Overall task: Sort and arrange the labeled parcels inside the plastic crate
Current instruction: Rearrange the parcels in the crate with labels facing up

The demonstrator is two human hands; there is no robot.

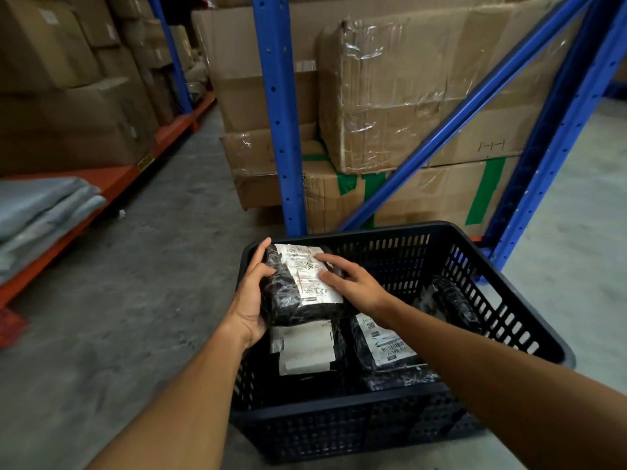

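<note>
Warehouse aisle, black crate sat lower center of frame. Our left hand gripped the top parcel; our right hand lay flat on its label.

Dim, soft shadows, wide-angle edge warp, slight blur

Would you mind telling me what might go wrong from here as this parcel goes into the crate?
1. The held parcel is gripped only at its left side by the left hand, with the right hand resting flat on its label; the glossy wrap may slip.
2. Set down here, it would likely cover the label of the parcel beneath.
3. It sits near the black crate corner and could catch the rim.
</note>
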